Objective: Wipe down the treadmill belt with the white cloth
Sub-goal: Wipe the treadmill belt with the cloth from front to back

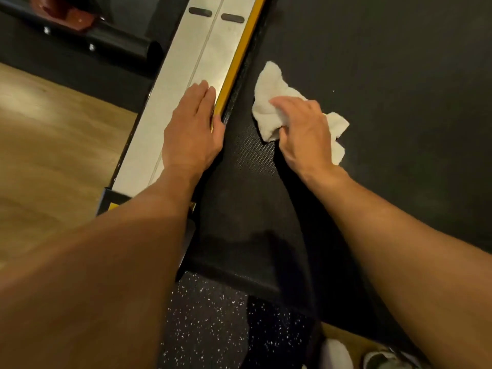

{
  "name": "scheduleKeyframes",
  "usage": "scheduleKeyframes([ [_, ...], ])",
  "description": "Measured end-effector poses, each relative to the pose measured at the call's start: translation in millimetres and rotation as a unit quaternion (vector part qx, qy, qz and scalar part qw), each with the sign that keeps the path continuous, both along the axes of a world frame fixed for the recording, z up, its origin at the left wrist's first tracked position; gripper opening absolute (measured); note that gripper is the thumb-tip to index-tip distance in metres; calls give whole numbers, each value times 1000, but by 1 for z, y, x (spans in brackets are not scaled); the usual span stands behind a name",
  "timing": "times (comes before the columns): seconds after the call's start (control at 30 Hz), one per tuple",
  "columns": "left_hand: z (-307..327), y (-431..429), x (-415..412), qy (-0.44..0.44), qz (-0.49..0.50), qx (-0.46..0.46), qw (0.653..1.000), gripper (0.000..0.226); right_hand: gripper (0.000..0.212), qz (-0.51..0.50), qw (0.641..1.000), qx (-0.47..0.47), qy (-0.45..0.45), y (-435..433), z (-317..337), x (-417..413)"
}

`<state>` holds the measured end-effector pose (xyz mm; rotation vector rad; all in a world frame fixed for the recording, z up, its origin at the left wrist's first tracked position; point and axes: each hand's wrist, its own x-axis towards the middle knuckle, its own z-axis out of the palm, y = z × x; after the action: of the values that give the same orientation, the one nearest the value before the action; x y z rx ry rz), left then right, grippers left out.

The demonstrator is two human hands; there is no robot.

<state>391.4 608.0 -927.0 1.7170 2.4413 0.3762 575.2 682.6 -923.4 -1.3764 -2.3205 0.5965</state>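
Note:
The black treadmill belt fills the right half of the view. A crumpled white cloth lies on the belt near its left edge. My right hand presses down on the cloth, fingers curled over its bunched middle. My left hand rests flat, palm down, on the silver side rail, with the thumb hooked over the rail's yellow inner edge.
Wooden floor lies left of the treadmill. A black speckled rubber mat sits below the belt's rear edge. A dark machine frame with a red part stands at the top left. White shoes show at the bottom right.

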Motion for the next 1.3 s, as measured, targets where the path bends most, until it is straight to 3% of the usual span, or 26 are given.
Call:
scheduleKeyframes([
  [0.17,4,0,2,8,-5,-17,1000,57,52,100,994,-17,40,-57,0,20],
  [0.23,3,0,1,8,-10,-9,1000,57,52,59,996,-9,62,-42,5,21],
  [0.33,1,-1,1,-1,-11,2,1000,56,48,-22,999,24,26,-4,0,13],
  [0.53,-6,1,-1,37,-22,24,999,55,47,-34,994,104,5,-26,-33,2],
  [0.63,-9,2,-2,41,-18,24,999,55,45,17,994,104,20,-36,-30,4],
  [0.77,-9,3,-1,44,-15,25,999,53,46,126,991,33,35,-65,-17,15],
  [0.87,-9,2,-1,43,-26,20,999,52,48,47,995,39,83,-40,-12,29],
  [0.93,-9,0,0,41,-29,18,999,52,47,-21,998,37,53,-25,-11,34],
  [1.13,-5,-7,5,33,-32,11,999,50,52,58,997,-47,36,-86,-3,31],
  [1.23,-6,-11,9,8,-27,12,1000,51,56,-28,994,-61,91,-56,4,34],
  [1.3,-6,-15,10,-3,-21,20,1000,50,54,-93,993,-24,72,-37,2,42],
])
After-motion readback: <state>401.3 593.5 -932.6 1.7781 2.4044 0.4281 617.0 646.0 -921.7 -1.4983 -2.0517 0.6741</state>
